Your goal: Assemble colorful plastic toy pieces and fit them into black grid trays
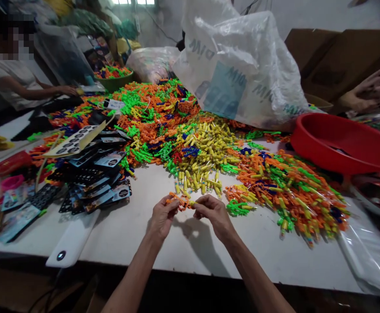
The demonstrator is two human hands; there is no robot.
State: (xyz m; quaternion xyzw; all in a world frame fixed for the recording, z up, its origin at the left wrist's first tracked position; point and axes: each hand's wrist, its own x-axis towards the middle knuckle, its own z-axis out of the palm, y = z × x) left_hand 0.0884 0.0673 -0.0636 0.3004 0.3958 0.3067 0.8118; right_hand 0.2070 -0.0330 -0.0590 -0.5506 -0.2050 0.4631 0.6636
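Just above the white table, my left hand [164, 215] pinches a small orange plastic toy piece [184, 202] between thumb and fingers. Opposite it, my right hand [212, 213] is closed on a small yellow piece [192, 203] that meets the orange one; whether the two are joined I cannot tell. Behind my hands lies a heap of yellow tubes [206, 145] with clear ends. To the right spreads a pile of orange toy pieces with yellow tubes [284, 187], and a green toy piece [238, 208] lies near my right hand.
A big pile of coloured toy pieces [157, 113] covers the back. Left are stacked black-and-blue packets [101, 174], a sticker sheet [75, 141] and a white device [69, 243]. A red basin [343, 143] and a white sack [242, 69] stand right. Two other people sit nearby.
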